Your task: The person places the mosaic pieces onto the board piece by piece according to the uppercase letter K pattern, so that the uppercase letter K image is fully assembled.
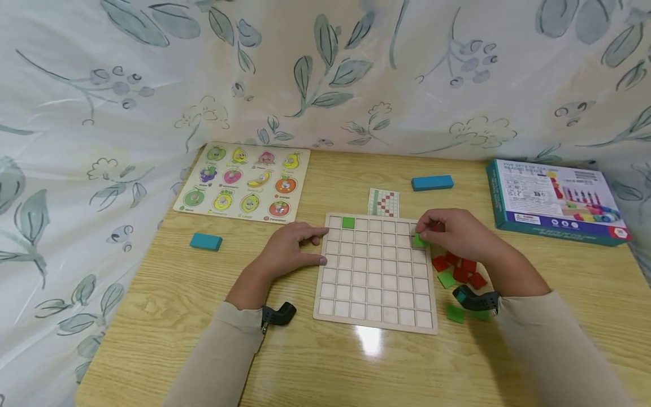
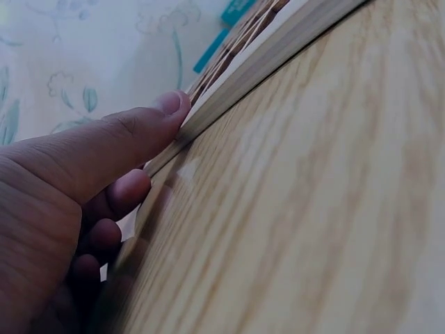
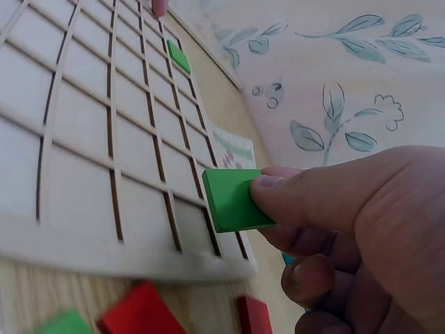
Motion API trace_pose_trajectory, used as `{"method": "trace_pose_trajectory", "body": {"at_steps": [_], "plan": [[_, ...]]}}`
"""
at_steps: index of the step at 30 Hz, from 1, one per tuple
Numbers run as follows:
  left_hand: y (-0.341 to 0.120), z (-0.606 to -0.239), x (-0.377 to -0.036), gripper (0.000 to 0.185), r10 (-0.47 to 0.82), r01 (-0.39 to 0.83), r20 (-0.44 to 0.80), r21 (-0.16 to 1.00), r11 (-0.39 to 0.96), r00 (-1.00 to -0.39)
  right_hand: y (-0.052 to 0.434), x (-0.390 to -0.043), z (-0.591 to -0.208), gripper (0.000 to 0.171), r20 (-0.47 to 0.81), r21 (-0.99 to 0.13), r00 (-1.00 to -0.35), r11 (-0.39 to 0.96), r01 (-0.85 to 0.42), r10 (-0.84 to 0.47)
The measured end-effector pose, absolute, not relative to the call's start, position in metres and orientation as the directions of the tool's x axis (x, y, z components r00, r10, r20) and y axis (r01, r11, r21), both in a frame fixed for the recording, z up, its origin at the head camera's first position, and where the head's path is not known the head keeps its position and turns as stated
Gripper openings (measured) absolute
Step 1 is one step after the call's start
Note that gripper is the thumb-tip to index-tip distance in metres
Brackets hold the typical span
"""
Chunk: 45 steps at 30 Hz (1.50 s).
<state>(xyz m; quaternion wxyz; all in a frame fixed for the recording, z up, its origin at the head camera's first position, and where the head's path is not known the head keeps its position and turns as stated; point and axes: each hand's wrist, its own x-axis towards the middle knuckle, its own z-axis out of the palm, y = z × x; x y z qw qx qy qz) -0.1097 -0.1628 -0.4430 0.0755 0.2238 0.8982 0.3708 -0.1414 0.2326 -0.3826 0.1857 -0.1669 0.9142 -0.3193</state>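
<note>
Nearest the lens, your right hand [image 3: 348,229] is pinching a flat green tile [image 3: 233,200] between thumb and forefinger; the square piece is smooth, matte and sharp-edged. You are holding it tilted over the right-hand edge of the grid board [image 3: 83,139], near the far corner cell, and whether it is already touching the wood is hard to tell. Your lower fingers are curling under, hidden behind the thumb.

Your left hand [image 1: 292,249] is lying against the board's left edge, thumb [image 2: 149,122] pressing flat on the pale wooden rim and the other fingers loosely bent beside it (holding nothing). The left wrist view is showing little else: blurred wood grain and a cut-off sliver of the board.

The board [image 1: 376,271] is a light wooden square, cut into rows of shallow square cells. One green tile [image 1: 348,223] is already sitting in the top row, second cell from the left. Just right of the board, loose red tiles [image 1: 460,268] and green tiles [image 1: 454,312] are lying in a small heap, partly covered by your right wrist. Beyond the board's top edge a small pattern card [image 1: 383,202] is lying flat, its print too fine to read. All of it is resting on a glossy oak-grain table [image 1: 203,339].
</note>
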Motion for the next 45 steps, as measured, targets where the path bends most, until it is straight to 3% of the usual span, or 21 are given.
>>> {"method": "trace_pose_trajectory", "body": {"at_steps": [14,23,45], "plan": [[-0.163,-0.444,-0.11,0.065,0.461,0.351,0.034,0.697,0.625,-0.887,0.202,-0.146,-0.388,0.006,-0.198,-0.718,-0.855,0.665,-0.207,-0.48],[-0.163,-0.444,-0.111,0.066,0.466,0.361,0.043,0.696,0.621,-0.884,0.186,-0.154,-0.397,0.006,-0.219,-0.772,-0.845,0.616,-0.154,-0.487],[-0.163,-0.445,-0.112,0.066,0.478,0.39,0.065,0.679,0.622,-0.876,0.145,-0.16,-0.407,0.006,-0.172,-0.786,-0.832,0.582,-0.207,-0.528]]}}
